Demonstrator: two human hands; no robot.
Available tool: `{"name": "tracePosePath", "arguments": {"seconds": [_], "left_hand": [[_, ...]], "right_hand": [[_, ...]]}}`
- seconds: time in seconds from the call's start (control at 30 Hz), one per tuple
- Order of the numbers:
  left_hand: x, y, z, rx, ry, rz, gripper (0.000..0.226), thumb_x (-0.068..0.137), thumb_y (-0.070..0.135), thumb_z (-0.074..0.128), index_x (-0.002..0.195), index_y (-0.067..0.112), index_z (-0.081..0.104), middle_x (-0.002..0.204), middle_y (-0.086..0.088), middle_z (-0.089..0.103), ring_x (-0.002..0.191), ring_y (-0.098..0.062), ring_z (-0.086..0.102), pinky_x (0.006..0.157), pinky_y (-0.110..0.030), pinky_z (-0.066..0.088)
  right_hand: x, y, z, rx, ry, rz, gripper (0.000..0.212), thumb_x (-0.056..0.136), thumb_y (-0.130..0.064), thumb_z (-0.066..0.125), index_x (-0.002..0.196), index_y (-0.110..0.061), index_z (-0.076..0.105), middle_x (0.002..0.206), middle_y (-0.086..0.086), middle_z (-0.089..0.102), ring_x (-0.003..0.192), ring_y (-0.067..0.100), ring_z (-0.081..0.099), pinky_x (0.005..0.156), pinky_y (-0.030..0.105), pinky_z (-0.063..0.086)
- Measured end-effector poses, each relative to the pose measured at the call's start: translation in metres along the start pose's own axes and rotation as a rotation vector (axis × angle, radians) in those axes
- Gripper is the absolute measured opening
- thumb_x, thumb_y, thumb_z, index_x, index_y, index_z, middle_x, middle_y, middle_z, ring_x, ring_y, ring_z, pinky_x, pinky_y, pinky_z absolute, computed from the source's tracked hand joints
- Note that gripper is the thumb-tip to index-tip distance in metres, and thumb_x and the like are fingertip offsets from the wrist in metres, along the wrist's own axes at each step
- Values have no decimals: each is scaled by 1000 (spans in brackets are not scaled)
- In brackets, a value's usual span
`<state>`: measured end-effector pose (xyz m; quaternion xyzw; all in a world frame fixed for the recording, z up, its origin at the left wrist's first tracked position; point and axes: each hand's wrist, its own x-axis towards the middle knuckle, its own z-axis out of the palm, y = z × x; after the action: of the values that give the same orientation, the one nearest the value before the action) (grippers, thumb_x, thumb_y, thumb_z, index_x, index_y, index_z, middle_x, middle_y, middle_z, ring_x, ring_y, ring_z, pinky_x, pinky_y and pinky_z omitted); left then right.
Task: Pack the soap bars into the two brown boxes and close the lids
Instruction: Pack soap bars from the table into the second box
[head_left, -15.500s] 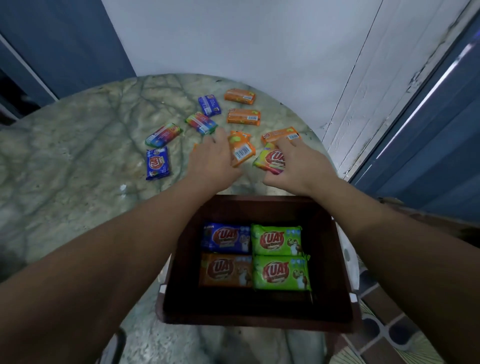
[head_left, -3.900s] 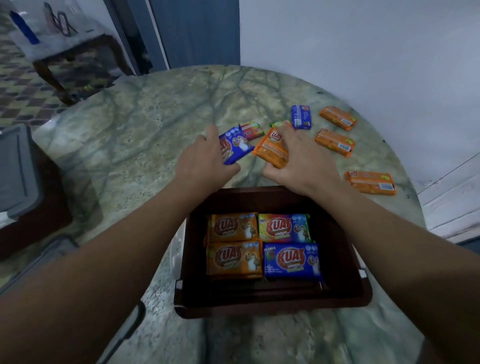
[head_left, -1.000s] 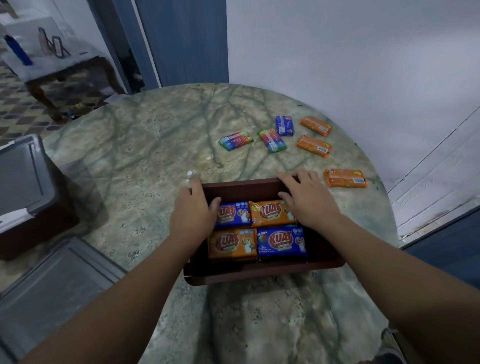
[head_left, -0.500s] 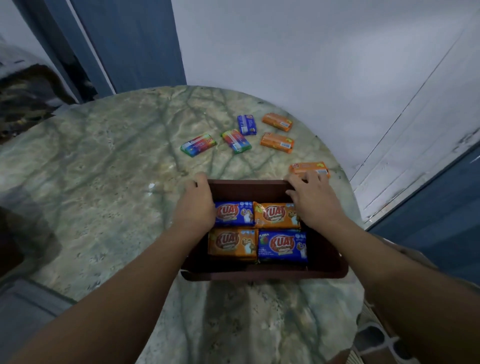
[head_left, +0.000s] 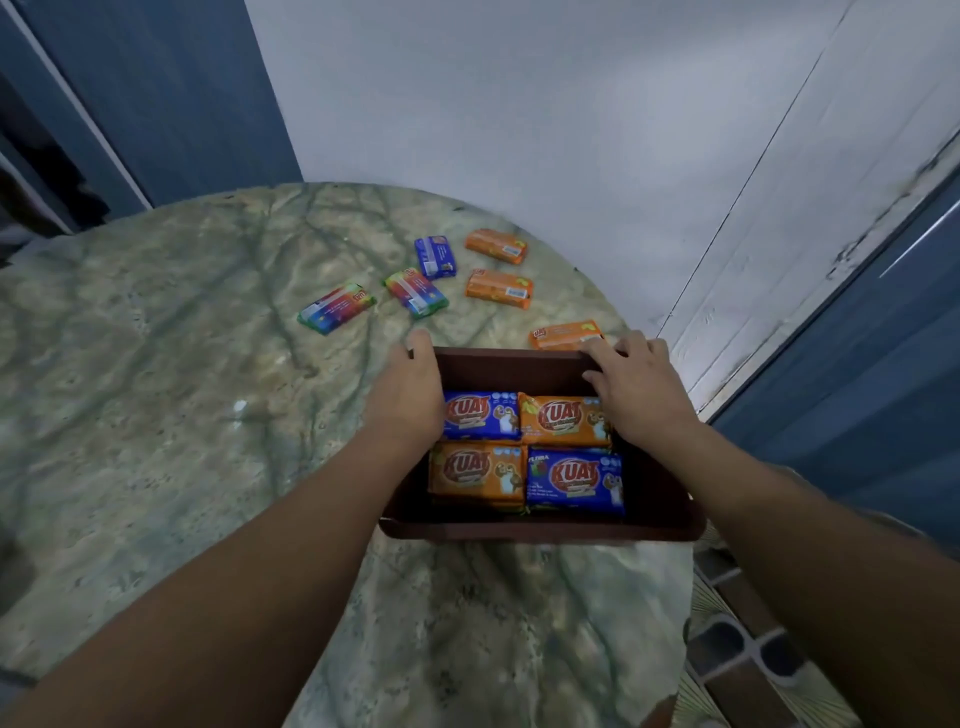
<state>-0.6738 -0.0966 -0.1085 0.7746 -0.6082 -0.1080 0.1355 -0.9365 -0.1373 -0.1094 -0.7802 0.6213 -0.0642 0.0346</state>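
Gripping the box (head_left: 540, 527) sides, your left hand (head_left: 410, 395) and right hand (head_left: 636, 392) curl over its rim; pulling hard could tip bars (head_left: 524, 452) out.

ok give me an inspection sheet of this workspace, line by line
Surface: round marbled table, box near its front right edge.
Job's things: open brown box, four soap bars visible on top, two blue, two orange; six loose bars beyond it; no lid or second box seen.
Clutter: nothing seen.
Grips: left hand holds box's left rim; right hand holds far right corner.
Cables: nothing seen.
Surroundings: white wall, blue door, tiled floor.
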Motion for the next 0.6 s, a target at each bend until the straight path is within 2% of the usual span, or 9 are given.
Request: {"name": "tracePosePath", "arguments": {"seconds": [0.27, 0.33, 0.4, 0.47, 0.5, 0.57, 0.6], "left_hand": [[9, 3, 2, 34, -18, 10, 50, 89, 4, 66, 127, 14, 35, 126, -15, 46, 96, -32, 62, 64, -36, 43], [10, 5, 2, 49, 4, 8, 44, 93, 11, 62, 128, 14, 36, 126, -15, 47, 101, -32, 58, 72, -38, 46], [8, 5, 5, 140, 130, 60, 36, 97, 26, 54, 127, 12, 43, 123, -14, 49, 108, -30, 50, 85, -41, 45], [4, 3, 7, 221, 257, 175, 38, 94, 35, 49, 124, 13, 50, 123, -10, 49, 110, -27, 47, 91, -41, 42], [3, 7, 9, 233, 290, 229, 39, 93, 37, 49, 124, 14, 52, 123, -8, 50, 110, -26, 46, 93, -41, 40], [-1, 4, 6, 243, 292, 329, 37, 93, 38, 47, 123, 17, 55, 120, -3, 53, 108, -23, 47, 93, -39, 37], [0, 4, 5, 257, 293, 336, 35, 95, 39, 46, 121, 19, 57, 116, -1, 54, 105, -22, 48, 92, -39, 36]], "right_hand": [[10, 5, 1, 9, -9, -4, 33, 105, -38, 52, 136, -28, 49, 131, 14, 49, 120, 34, 42, 90, 43, 47], [13, 2, -2, -12, -31, 6, 35, 104, -47, 49, 135, -31, 48, 131, 11, 50, 122, 33, 43, 92, 46, 47], [18, -1, -7, -51, -29, 0, 37, 103, -55, 40, 130, -34, 51, 128, 7, 55, 121, 32, 47, 95, 48, 44], [26, -7, -18, -13, -60, -35, 41, 104, -56, 29, 121, -34, 60, 116, 2, 61, 115, 29, 54, 94, 48, 41], [34, -6, -24, 54, -106, -61, 43, 105, -53, 27, 110, -33, 64, 105, -1, 61, 109, 28, 57, 90, 45, 41], [44, -15, -32, 183, -198, -84, 47, 107, -46, 26, 79, -28, 59, 85, -3, 58, 94, 28, 60, 74, 37, 40], [52, -17, -35, 235, -230, -94, 49, 107, -43, 26, 74, -24, 56, 81, 1, 58, 88, 29, 60, 68, 36, 39]]}}
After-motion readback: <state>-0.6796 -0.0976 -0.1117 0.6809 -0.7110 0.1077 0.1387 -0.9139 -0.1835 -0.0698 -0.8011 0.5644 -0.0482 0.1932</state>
